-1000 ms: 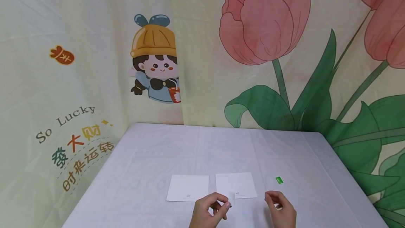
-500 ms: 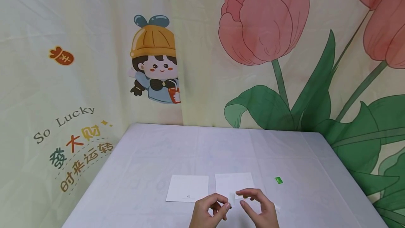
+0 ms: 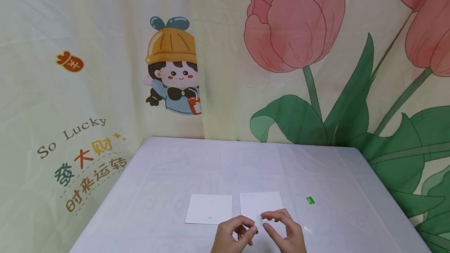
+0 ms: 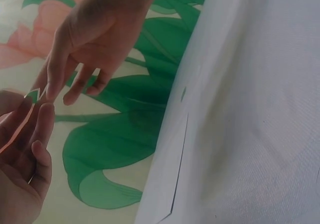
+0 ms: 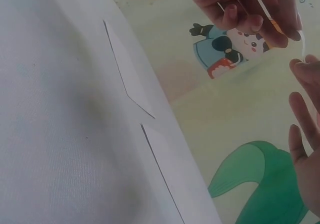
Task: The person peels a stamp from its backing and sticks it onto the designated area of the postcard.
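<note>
In the head view, my left hand (image 3: 233, 232) pinches a small thin whitish piece (image 3: 258, 221) between thumb and forefinger, held up over the table's front. My right hand (image 3: 287, 230) is close on its other side. Its forefinger tip is at the piece's upper edge, while the thumb stands apart below, leaving a gap. The right wrist view shows the piece as a narrow pale strip (image 5: 303, 47) between the two hands' fingertips. Behind the hands lie two white cards, the left card (image 3: 208, 208) in plain sight and the right card (image 3: 261, 202) partly covered by my right fingers.
A small green rectangle (image 3: 310, 200) lies on the white-covered table (image 3: 168, 167), right of the cards. Nearer me, a tiny clear scrap (image 3: 308, 229) lies beside my right hand. A printed curtain (image 3: 225, 100) hangs behind the table.
My right hand has moved left from below the green rectangle to the piece in my left hand. The clear scrap now shows where that hand was. The left hand has stayed put.
</note>
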Demonstrator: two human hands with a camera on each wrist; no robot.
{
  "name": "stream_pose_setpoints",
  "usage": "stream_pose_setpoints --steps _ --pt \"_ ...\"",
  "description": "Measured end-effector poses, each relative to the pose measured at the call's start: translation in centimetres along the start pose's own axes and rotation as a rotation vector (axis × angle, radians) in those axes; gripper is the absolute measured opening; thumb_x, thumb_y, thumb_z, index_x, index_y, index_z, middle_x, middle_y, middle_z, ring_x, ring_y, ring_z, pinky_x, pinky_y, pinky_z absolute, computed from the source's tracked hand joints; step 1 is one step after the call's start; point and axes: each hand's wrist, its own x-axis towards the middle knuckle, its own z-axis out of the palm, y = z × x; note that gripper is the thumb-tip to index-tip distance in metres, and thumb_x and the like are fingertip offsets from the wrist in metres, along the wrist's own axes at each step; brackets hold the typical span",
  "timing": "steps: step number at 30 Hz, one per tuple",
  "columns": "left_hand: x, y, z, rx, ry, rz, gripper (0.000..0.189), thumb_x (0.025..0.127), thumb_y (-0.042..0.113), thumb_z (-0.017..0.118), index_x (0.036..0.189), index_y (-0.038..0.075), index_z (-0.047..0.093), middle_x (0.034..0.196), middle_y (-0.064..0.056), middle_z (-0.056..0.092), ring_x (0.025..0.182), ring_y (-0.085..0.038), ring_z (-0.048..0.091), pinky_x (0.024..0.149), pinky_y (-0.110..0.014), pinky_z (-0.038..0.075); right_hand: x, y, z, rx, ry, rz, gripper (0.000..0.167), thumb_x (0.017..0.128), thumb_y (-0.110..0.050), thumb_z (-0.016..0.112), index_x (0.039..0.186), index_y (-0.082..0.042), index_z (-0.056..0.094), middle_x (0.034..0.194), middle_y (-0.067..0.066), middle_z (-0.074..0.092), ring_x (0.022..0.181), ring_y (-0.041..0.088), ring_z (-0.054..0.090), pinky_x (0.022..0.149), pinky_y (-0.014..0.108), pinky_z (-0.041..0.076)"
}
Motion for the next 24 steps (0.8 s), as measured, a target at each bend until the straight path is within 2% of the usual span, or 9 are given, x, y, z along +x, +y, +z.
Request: stream_pose_setpoints --steps 2,5,9,14,19,24 --pt "-0.2 -0.9 0.2 -0.004 -0.001 -0.017 0.004 0.084 0.001 0.064 0.084 0.005 0.064 0.069 -0.008 0.066 0.045 -0.009 0.058 0.043 -0.015 0.041 0.0 0.2 0.0 0.007 0.006 -0.02 0.03 0.069 0.007 0.075 0.092 -0.012 0.068 0.085 -0.006 0.064 0.08 0.012 0.055 0.07 0.025 0.039" --pt "-0.3 -1.3 0.2 -0.018 -0.001 -0.031 0.004 0.085 0.004 0.064 0.084 0.008 0.064 0.07 -0.005 0.067 0.047 -0.005 0.058 0.043 -0.015 0.041 0.0 0.2 -0.1 0.023 -0.004 -0.033 0.028 0.07 0.006 0.075 0.091 -0.013 0.069 0.085 -0.005 0.063 0.081 0.011 0.055 0.071 0.025 0.04" --pt "-0.3 -1.4 0.2 -0.041 -0.007 -0.04 0.003 0.087 0.008 0.063 0.084 0.01 0.064 0.071 -0.003 0.067 0.048 -0.002 0.057 0.044 -0.016 0.042 0.2 0.1 -0.5 0.02 -0.029 -0.063 0.024 0.073 0.0 0.074 0.093 -0.013 0.07 0.087 -0.005 0.063 0.083 0.01 0.056 0.074 0.022 0.044" --pt "-0.3 -1.4 0.2 -0.044 -0.011 -0.02 0.003 0.087 0.009 0.063 0.084 0.01 0.064 0.072 -0.002 0.067 0.049 0.001 0.057 0.043 -0.016 0.042 0.2 0.1 -0.7 0.004 -0.016 -0.078 0.023 0.073 -0.001 0.076 0.092 -0.012 0.072 0.086 -0.004 0.064 0.084 0.009 0.056 0.075 0.02 0.045" --pt "-0.3 -1.6 0.4 -0.036 -0.013 -0.008 0.004 0.086 0.005 0.063 0.084 0.009 0.064 0.071 -0.003 0.067 0.049 -0.001 0.057 0.043 -0.016 0.042 0.2 0.2 -0.7 0.001 0.005 -0.104 0.027 0.069 0.004 0.076 0.091 -0.012 0.072 0.085 -0.004 0.064 0.084 0.009 0.056 0.074 0.02 0.045" --pt "-0.4 -1.7 0.5 -0.034 -0.021 -0.018 0.004 0.086 0.003 0.063 0.085 0.007 0.064 0.071 -0.007 0.067 0.046 -0.008 0.058 0.042 -0.016 0.042 0.2 0.5 -0.6 0.012 0.006 -0.139 0.031 0.067 0.009 0.075 0.09 -0.011 0.071 0.085 -0.002 0.063 0.084 0.011 0.056 0.074 0.019 0.045"
